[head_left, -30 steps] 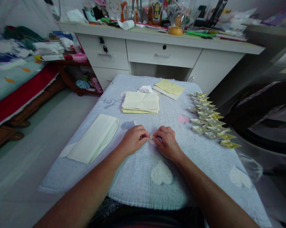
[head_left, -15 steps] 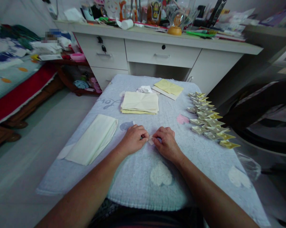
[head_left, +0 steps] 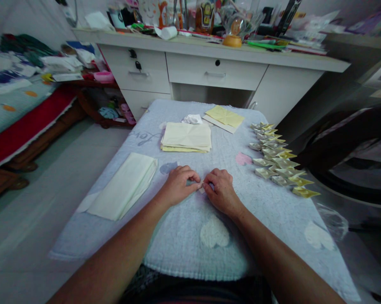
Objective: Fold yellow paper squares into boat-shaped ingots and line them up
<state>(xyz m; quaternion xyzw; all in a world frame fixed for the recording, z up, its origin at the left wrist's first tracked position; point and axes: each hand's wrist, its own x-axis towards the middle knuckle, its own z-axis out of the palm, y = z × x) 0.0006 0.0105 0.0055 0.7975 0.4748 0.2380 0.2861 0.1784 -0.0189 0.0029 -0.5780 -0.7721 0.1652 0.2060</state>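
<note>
A small pale piece of folded paper shows between my fingertips at the middle of the cloth-covered table, mostly hidden by them. My left hand has its thumb stretched along the paper's left side, with the index finger curled above. The paper's right side is pinched by my right hand. Beyond my hands lies a stack of cream and yellow paper sheets. To the left is a folded bundle of pale paper. Several small folded paper boats stand in rows on the right.
A yellow creased sheet lies on a white one at the table's far side, near a crumpled white tissue. Behind stands a white desk crowded with jars and papers. A bed is at the left.
My left thumb has straightened and slid right across the paper towards my right fingers, opening a gap under the index finger. My right hand has hardly moved.
</note>
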